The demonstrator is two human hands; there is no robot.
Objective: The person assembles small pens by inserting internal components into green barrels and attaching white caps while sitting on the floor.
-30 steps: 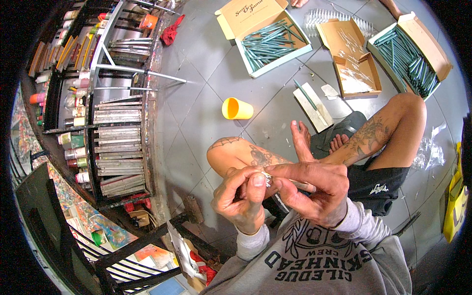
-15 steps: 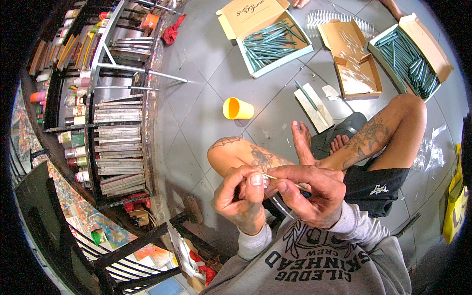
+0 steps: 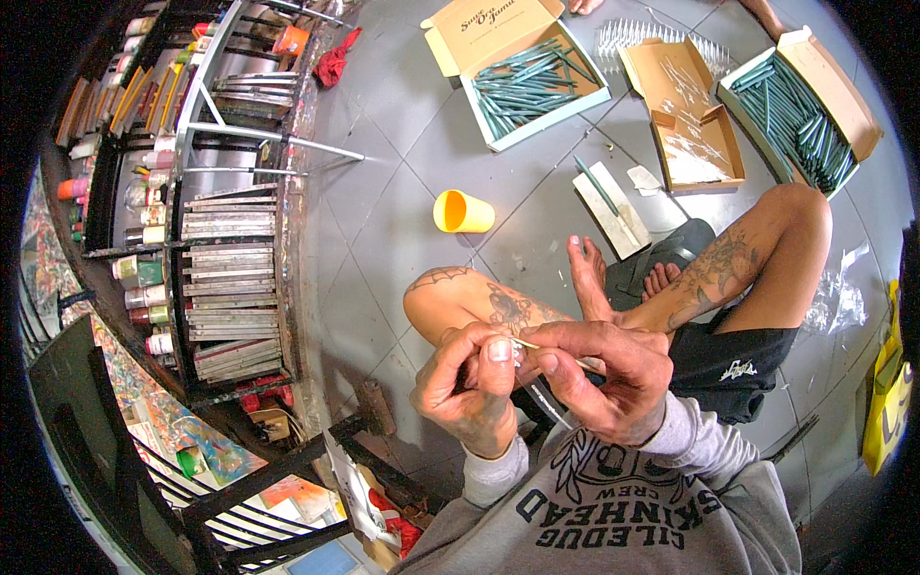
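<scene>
Both hands meet in front of my lap with their fingertips nearly touching. My left hand (image 3: 474, 383) is closed in a pinch, thumb against the bent fingers, on small white bits (image 3: 518, 354) that are mostly hidden. A thin pale stick (image 3: 586, 365) runs through the closed fingers of my right hand (image 3: 609, 374), its tip reaching the left thumb. Below the fingertips hangs a narrow dark and clear strip (image 3: 548, 401); which hand holds it I cannot tell.
On the tiled floor lie a yellow cup (image 3: 464, 212), a pale block (image 3: 613, 216) with a dark green stick, and two boxes (image 3: 498, 139) (image 3: 867, 125) of dark green sticks. Between them is a cardboard box (image 3: 704, 177) with thin clear pieces. A rack (image 3: 287, 220) stands left.
The strip below my fingertips has tilted slightly and catches more light. My hands keep nearly the same place and pinch.
</scene>
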